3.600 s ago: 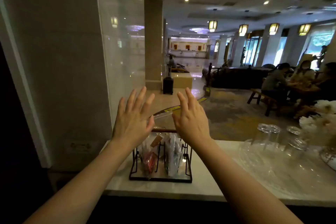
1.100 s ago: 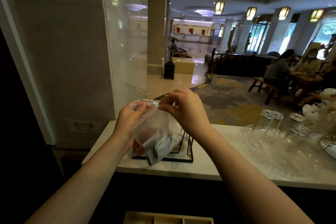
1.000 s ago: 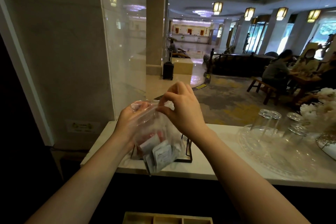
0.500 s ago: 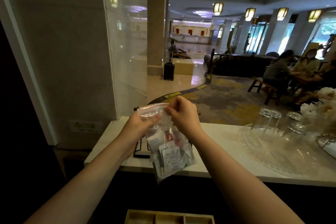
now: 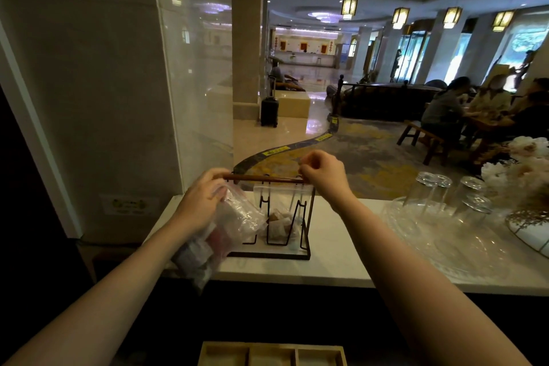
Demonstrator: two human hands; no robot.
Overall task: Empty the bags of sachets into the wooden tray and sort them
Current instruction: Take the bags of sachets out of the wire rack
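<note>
A white counter (image 5: 341, 264) stands in front of a big hall with hanging lamps (image 5: 349, 8), and it carries a black wire rack (image 5: 279, 252) and some upside-down glasses (image 5: 427, 190). The left hand (image 5: 202, 202) grips a clear bag (image 5: 219, 235) of small packets, which hangs over the counter's near edge, while the right hand (image 5: 323, 175) pinches the top of a second clear bag (image 5: 282, 211) standing in the rack. The wooden tray (image 5: 271, 353) sits low down, near the person, with its boxes showing.
</note>
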